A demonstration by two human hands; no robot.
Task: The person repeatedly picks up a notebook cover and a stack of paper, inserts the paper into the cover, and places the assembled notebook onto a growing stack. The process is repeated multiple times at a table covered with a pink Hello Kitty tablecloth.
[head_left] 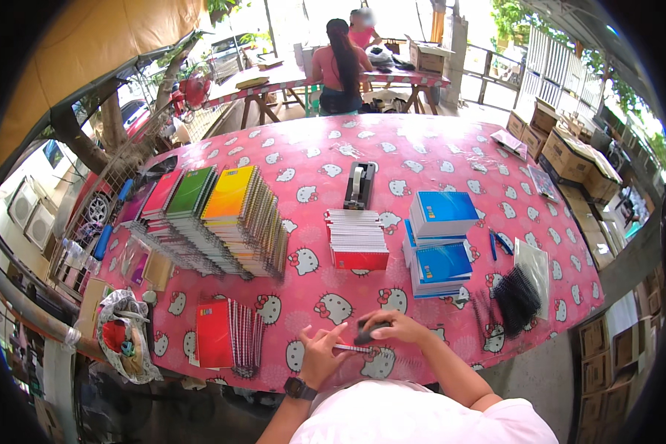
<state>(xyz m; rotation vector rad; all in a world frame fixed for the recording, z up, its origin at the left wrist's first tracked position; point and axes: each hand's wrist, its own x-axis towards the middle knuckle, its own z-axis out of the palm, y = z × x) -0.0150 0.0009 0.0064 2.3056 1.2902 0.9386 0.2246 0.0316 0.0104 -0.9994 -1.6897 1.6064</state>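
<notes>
We find both hands at the near edge of the surface, which is covered in a pink patterned cloth. The right hand is closed over a small dark object, most likely a hand stamp or similar tool; we cannot tell its exact kind. The left hand is partly open, its fingers spread upward and its thumb side resting against a thin pale strip that lies flat on the cloth.

The strip's long axis runs left to right, roughly parallel to the near edge. It lies between the two hands, directly below the dark object, so the right hand sits above it and the left hand steadies its left end. Both hands are about equally near; the left touches it, while contact by the right is hidden.

Further items noted:
- A short row of spiral notebooks with a red cover lies to the left of the left hand, near it but apart.
- A long fanned stack of notebooks in green, orange and pink occupies the left side of the surface.
- A red-edged pile of thin booklets stands at centre, with a tape dispenser just behind it.
- Two piles of blue books stand to the right, with a heap of black binding coils beyond them.

Two people are at a separate table in the background.
</notes>
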